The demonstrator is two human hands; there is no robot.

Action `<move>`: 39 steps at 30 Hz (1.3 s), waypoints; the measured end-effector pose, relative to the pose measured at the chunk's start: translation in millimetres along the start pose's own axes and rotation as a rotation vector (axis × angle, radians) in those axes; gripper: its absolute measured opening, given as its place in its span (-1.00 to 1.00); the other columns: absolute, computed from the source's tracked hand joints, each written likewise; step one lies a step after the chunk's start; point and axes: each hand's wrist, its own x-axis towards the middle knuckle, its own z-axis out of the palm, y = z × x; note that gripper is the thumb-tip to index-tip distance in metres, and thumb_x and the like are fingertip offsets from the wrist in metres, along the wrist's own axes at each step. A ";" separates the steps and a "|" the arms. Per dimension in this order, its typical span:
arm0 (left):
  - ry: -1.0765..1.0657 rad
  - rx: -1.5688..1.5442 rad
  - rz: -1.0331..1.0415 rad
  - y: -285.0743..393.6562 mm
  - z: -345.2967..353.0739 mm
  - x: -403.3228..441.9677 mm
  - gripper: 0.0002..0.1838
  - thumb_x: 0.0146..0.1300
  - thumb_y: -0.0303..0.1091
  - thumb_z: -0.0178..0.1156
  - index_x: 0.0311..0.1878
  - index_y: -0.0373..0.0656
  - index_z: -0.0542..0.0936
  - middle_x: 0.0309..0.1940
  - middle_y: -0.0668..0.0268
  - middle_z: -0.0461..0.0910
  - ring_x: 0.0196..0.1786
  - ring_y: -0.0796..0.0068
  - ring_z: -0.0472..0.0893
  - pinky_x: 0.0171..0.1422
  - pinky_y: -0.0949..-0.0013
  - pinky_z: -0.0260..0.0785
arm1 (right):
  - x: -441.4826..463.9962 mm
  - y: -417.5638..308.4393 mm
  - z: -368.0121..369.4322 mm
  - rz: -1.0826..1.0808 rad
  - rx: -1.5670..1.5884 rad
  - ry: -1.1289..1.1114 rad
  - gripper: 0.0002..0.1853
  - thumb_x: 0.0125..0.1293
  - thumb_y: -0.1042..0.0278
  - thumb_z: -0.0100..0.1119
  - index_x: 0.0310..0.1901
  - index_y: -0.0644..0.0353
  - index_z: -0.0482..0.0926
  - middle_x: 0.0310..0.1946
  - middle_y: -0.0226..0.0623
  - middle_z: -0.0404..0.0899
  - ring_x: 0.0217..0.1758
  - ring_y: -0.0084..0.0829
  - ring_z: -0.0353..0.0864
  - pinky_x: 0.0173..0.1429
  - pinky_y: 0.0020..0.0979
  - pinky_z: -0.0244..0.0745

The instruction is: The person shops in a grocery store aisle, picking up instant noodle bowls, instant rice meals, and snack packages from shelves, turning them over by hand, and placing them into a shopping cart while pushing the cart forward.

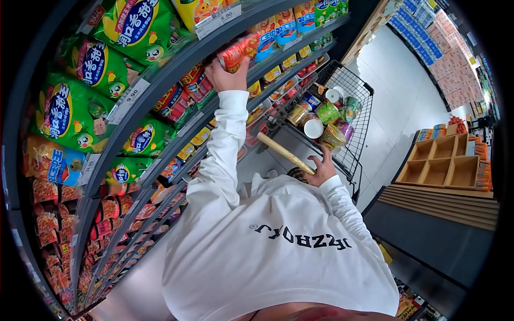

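Upper left of frame: big green packets [59, 109] with blue labels on grey shelf [160, 51]. Upper middle: my left hand [229, 77] closed round lower end of red packet [239, 52], shiny and crinkled, tilted against shelf front. Centre: yellow tube [284, 152], long, slim, pale, slanting down to right; my right hand [323, 170] gripping its lower end, fingers curled. Just beyond, upper right of centre: wire cart [360, 120] holding colourful tubs [327, 112], some white-lidded.
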 end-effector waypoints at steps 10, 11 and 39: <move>-0.230 -0.377 0.055 -10.8 -18.1 -4.3 -0.44 -0.11 -0.31 0.65 -0.02 -0.31 0.68 -0.17 0.13 0.75 -0.21 0.46 0.72 -0.07 0.37 0.56 | -2.7 6.9 0.9 -0.011 -0.016 -0.011 -0.44 -0.18 0.19 0.47 -0.04 0.15 0.61 0.32 0.26 0.20 0.37 0.31 0.25 0.39 0.07 0.36; -0.236 -0.352 0.079 -7.3 -22.7 -6.0 -0.50 -0.06 -0.42 0.62 -0.01 -0.30 0.68 -0.13 0.13 0.75 -0.17 0.46 0.73 -0.03 0.39 0.57 | -2.9 6.2 0.5 -0.002 -0.015 -0.011 -0.44 -0.18 0.19 0.47 -0.04 0.15 0.61 0.32 0.26 0.20 0.37 0.31 0.25 0.39 0.07 0.36; -0.904 -0.778 -0.867 -4.0 -111.5 -150.4 -0.62 0.25 -0.36 0.38 0.09 -0.27 0.60 -0.04 0.26 0.68 -0.08 0.52 0.67 0.06 0.44 0.49 | 43.3 59.1 20.0 0.037 0.053 -0.012 -0.90 0.40 0.39 0.08 -0.11 0.10 0.55 -0.23 -0.19 0.57 -0.21 0.01 0.65 -0.16 -0.10 0.59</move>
